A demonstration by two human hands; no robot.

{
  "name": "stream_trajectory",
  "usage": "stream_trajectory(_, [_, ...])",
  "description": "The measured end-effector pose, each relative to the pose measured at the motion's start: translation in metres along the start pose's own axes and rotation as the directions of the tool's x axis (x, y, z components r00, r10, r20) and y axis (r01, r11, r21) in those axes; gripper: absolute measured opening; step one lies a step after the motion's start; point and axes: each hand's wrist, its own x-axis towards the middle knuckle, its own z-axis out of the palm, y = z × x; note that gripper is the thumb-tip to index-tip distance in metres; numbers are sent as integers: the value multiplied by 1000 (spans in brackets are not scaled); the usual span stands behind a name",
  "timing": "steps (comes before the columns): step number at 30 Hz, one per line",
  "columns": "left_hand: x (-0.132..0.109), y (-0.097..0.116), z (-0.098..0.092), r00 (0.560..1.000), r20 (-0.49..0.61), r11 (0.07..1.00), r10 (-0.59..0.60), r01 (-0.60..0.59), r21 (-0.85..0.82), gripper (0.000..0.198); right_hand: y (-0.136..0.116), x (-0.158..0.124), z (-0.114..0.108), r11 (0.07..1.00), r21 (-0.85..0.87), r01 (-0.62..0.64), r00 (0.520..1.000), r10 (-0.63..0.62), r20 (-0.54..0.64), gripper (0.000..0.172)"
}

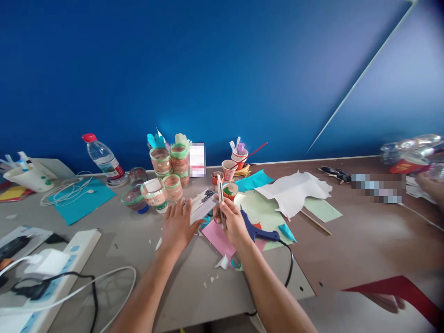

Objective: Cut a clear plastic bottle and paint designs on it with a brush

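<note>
My right hand (pixel 231 219) is closed around a utility knife (pixel 220 190), its tip pointing up and away from me. My left hand (pixel 177 226) lies palm down with its fingers stretched out. Its thumb reaches to the edge of a white strip of paper (pixel 203 210), and whether it presses on it I cannot tell. Beneath my right hand is a pink sheet (pixel 218 238). A blue glue gun (pixel 258 229) lies just right of that hand, on a pale green sheet (pixel 256 206). White paper scraps (pixel 222 262) are scattered nearer to me.
Stacked cups banded in brown and green (pixel 160 162) stand behind my left hand, near a water bottle (pixel 104 159). Paint cups (pixel 229 171) and torn white paper (pixel 294 189) lie beyond my right hand. A power strip (pixel 74 259) with cables is at left. Another person's hand (pixel 430 185) shows at far right.
</note>
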Motion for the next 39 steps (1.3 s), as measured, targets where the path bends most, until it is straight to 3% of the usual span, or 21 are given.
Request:
stream_trajectory(4, [-1, 0, -2, 989, 146, 993, 10, -26, 112, 57, 0, 1, 0, 988, -91, 128, 991, -130, -23, 25])
stream_trajectory(10, [-8, 8, -9, 990, 89, 982, 108, -120, 142, 54, -13, -2, 1, 942, -273, 193, 978, -209, -29, 19])
stream_trajectory(16, [-13, 16, -7, 984, 84, 984, 158, -164, 71, 56, -46, -21, 10, 820, -530, 215, 976, -192, 98, 15])
stream_trajectory(22, [-9, 6, -14, 985, 158, 993, 71, -54, -106, 51, -68, -38, -4, 612, -772, 172, 983, -63, 170, 11])
stream_trajectory(26, [-5, -1, -27, 946, 324, 954, 19, 80, -289, 53, -72, -42, -14, 600, -792, 117, 993, -60, 101, 17])
stream_trajectory(30, [-5, -6, -32, 909, 409, 887, 83, 120, -447, 46, -66, -41, -17, 599, -789, 134, 990, -120, 76, 28])
stream_trajectory(34, [-6, -6, -24, 914, 356, 858, 195, 16, -513, 32, -50, -38, -20, 602, -785, 146, 988, -50, 146, 31])
stream_trajectory(39, [-9, 6, -19, 951, 246, 908, 187, -71, -413, 38, -34, -31, -22, 520, -842, 141, 986, 4, 168, 22])
